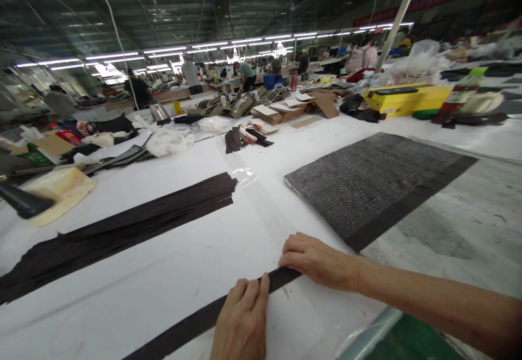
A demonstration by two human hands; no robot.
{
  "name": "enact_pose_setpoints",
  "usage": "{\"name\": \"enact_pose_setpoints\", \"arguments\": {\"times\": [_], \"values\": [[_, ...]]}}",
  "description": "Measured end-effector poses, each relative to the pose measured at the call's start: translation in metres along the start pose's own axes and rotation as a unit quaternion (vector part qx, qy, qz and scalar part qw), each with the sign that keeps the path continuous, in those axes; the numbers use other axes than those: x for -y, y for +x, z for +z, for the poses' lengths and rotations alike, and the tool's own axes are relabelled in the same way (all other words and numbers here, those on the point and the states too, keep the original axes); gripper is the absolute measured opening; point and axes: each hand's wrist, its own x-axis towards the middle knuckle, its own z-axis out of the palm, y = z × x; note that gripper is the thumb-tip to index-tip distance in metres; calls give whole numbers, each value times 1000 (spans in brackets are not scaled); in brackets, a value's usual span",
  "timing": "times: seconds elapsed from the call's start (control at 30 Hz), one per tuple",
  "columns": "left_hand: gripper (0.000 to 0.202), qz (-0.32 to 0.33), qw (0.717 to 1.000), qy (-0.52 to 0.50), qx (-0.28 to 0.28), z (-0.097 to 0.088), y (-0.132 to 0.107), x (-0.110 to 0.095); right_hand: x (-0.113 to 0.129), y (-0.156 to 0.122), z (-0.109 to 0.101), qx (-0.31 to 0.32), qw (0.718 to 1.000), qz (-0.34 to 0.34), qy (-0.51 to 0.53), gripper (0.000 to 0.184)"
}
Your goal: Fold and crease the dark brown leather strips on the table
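A long dark fabric strip [191, 319] runs along the near edge of the white table. On it lies my left hand [244, 314], fingers together and pressing the strip's edge against the surface. Just to the right, my right hand [312, 259] pinches the strip, its fingertips curled over the far edge. A pile of similar dark strips [122, 229] is spread farther back on the left. Beyond my right hand is a dark grey textured fabric panel [375, 183] with a plain dark band along its near side.
A cream block with a black handle [61, 191] stands at the left. Cardboard pieces [281, 110], a clear plastic bag [171, 138], a yellow box [408, 99] and a bottle [459, 96] line the table's back. People work at farther tables.
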Motion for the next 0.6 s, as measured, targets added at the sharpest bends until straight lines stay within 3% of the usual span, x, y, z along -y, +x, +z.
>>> {"name": "enact_pose_setpoints", "arguments": {"times": [0.23, 0.6], "values": [[50, 43, 998, 50, 1, 4, 1, 4, -1, -9, -8, -4, 999, -28, -36, 24], [38, 57, 992, 108, -30, 2, 11, -1, -4, -15, -6, -1, 995, -58, -77, 25]]}}
